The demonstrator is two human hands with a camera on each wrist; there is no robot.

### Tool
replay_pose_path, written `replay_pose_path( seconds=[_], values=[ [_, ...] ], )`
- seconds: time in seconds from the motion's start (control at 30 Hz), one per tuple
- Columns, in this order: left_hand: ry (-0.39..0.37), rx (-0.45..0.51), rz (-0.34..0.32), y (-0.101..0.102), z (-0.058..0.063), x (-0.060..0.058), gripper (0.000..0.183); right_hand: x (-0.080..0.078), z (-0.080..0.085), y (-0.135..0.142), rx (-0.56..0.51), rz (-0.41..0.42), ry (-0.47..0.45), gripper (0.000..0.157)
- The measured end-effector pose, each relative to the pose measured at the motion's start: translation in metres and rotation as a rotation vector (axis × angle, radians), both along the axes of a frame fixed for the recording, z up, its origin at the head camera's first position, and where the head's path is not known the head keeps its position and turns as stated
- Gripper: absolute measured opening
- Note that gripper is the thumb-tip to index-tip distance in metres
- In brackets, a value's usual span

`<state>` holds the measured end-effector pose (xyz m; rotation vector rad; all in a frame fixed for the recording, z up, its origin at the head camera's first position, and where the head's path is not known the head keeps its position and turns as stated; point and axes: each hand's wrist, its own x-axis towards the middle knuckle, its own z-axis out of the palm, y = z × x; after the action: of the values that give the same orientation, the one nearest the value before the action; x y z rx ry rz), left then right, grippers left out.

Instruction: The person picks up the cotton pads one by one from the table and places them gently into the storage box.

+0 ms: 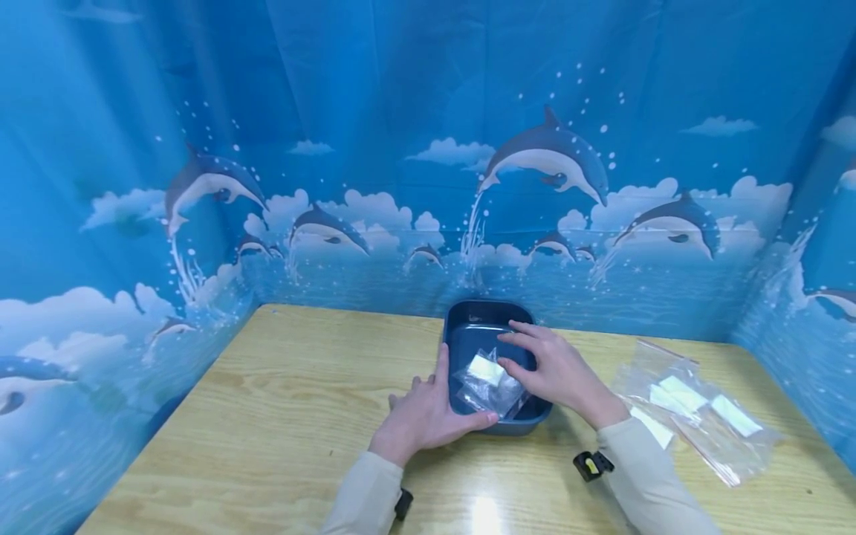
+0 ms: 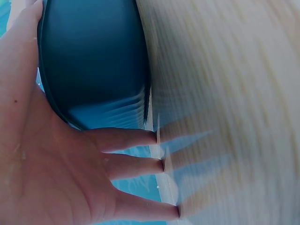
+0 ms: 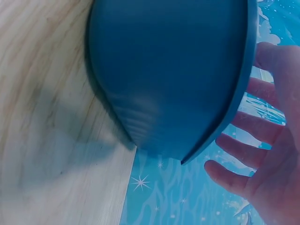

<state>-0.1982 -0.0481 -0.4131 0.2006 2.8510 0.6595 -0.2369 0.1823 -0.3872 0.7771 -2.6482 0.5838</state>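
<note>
A dark blue bin (image 1: 478, 316) holds clear plastic bags with white labels (image 1: 487, 370). My left hand (image 1: 431, 416) rests against the bin's near left corner, thumb along the front rim and index finger along the left side. In the left wrist view the other fingers (image 2: 136, 164) are straight and spread, their tips down at the tabletop. Over the bin's right part hovers my right hand (image 1: 555, 371), its fingers spread and slightly bent. The right wrist view shows that hand's fingers (image 3: 248, 152) beside the rim of the bin (image 3: 173, 75), holding nothing.
More clear zip bags with white labels (image 1: 689, 416) lie on the wooden table (image 1: 301, 401), to the right of the bin. A blue dolphin-print curtain (image 1: 374, 148) hangs behind the table and along both sides.
</note>
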Motion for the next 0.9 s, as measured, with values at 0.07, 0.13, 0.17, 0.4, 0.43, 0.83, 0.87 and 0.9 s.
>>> replay_pose_path(
  seconds=[0.07,0.13,0.17,0.4,0.43,0.83,0.87,0.9],
  values=[
    [0.003,0.002,0.0,0.0,0.0,0.0,0.134,0.001,-0.001,0.001,0.007,-0.011,-0.01,0.042],
    [0.002,0.002,0.001,0.0,-0.001,0.0,0.133,0.001,-0.002,0.002,0.014,-0.02,-0.009,0.044],
    [0.002,0.002,0.0,0.0,0.0,0.0,0.134,0.001,-0.002,0.003,0.02,-0.025,-0.008,0.045],
    [0.004,0.003,-0.003,0.0,-0.001,0.001,0.134,0.006,-0.001,0.011,0.086,-0.074,0.006,0.058],
    [0.004,0.004,-0.003,0.0,-0.001,0.001,0.133,0.007,-0.001,0.013,0.104,-0.087,0.011,0.06],
    [0.001,0.021,-0.001,0.0,-0.001,0.001,0.133,0.018,0.001,0.037,0.272,-0.233,0.001,0.084],
    [0.001,0.021,-0.002,-0.001,-0.001,0.001,0.133,0.019,0.001,0.039,0.277,-0.241,-0.007,0.085],
    [-0.002,0.023,-0.002,0.0,0.0,0.001,0.133,0.02,0.0,0.041,0.278,-0.25,-0.013,0.085]
  ],
)
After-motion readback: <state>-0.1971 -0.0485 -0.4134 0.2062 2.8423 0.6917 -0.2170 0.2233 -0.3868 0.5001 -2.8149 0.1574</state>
